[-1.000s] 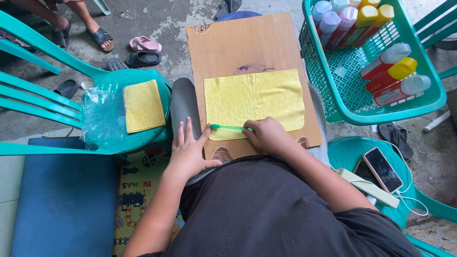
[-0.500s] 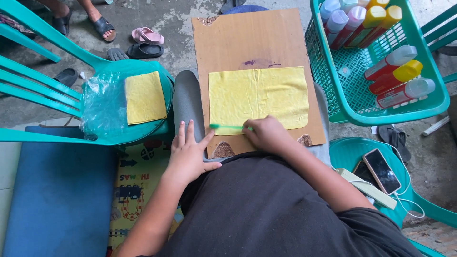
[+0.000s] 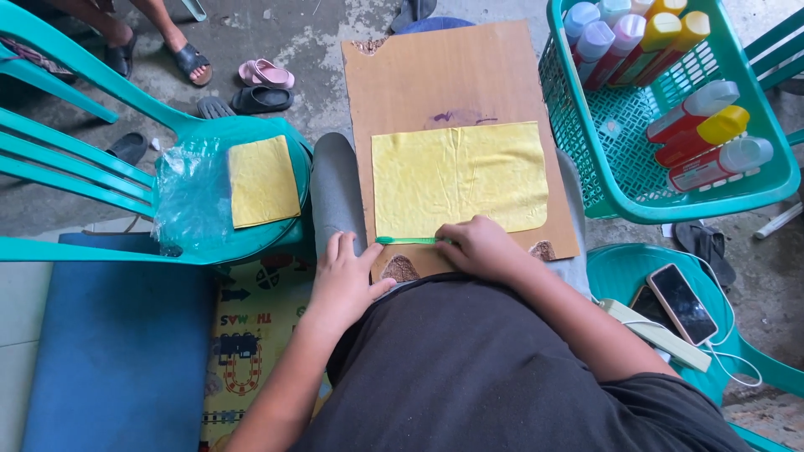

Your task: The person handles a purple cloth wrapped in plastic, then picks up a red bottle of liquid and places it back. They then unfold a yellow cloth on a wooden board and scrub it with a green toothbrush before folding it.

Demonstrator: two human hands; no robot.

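A brown cardboard sheet rests on my lap with a yellow cloth spread flat on it. My right hand grips a thin green stick-like tool lying along the cloth's near edge. Beside it, my left hand presses flat on the cardboard's near left corner and my grey-clad knee, fingers apart.
A teal plastic chair on the left holds a clear plastic bag and a second yellow cloth. A teal basket of several bottles stands at right. A phone with a cable lies on a teal stool. Another person's sandalled feet stand far left.
Both hands and the green tool stay in place on the cloth's near edge. Only the camera view has shifted slightly.
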